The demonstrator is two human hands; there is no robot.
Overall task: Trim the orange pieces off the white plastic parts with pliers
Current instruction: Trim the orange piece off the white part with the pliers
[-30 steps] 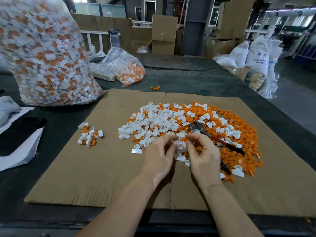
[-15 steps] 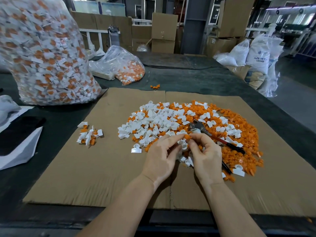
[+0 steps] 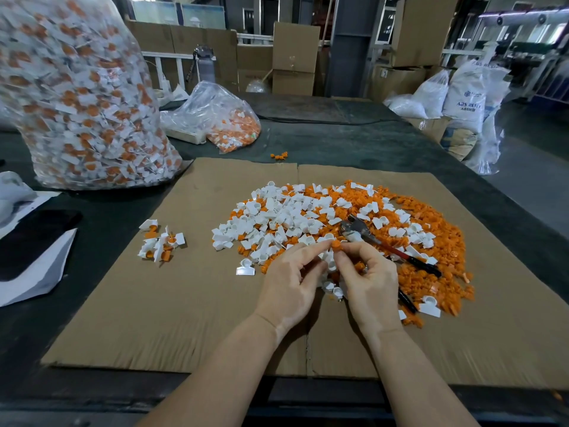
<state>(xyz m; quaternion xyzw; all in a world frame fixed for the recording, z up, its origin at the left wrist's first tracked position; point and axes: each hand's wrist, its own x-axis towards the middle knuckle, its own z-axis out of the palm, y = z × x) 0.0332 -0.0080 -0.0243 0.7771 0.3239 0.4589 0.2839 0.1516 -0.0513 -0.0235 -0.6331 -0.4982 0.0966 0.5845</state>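
Pinching one orange-tipped white part (image 3: 330,257) between both hands: left hand (image 3: 289,291) grips its white body, right hand (image 3: 366,282) fingertips nip the orange piece (image 3: 337,244) on top. Pliers (image 3: 385,246) lie unheld just beyond the right fingers, handles trailing right, nearer that hand.

Both hands lifted slightly; right hand (image 3: 368,280) fingertips now pinch orange piece (image 3: 336,243) against left hand (image 3: 289,283).

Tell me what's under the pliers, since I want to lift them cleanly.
The pliers lie on the heap of orange pieces and white parts. The right hand covers part of one handle, so what lies under there is hidden.
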